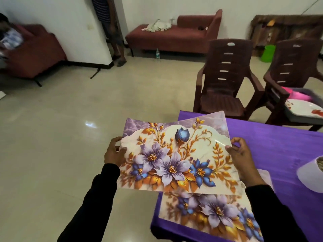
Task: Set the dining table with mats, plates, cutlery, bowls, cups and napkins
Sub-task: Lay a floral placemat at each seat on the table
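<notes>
I hold floral place mats [174, 154] in the air over the near left corner of the table with the purple cloth [279, 145]. My left hand [114, 152] grips the left edge, thumb on top. My right hand [242, 154] pinches the right edge. A second mat's purple edge [216, 117] peeks out behind the top one. Another floral mat [209, 213] lies flat on the table below, near the front edge.
Two brown plastic chairs [225, 79] [293, 70] stand at the table's far side. The right one carries a grey tub [297, 116] with a white plate [302, 107] and pink items. A white bowl [312, 173] sits at the right edge. A person stands by the far wall.
</notes>
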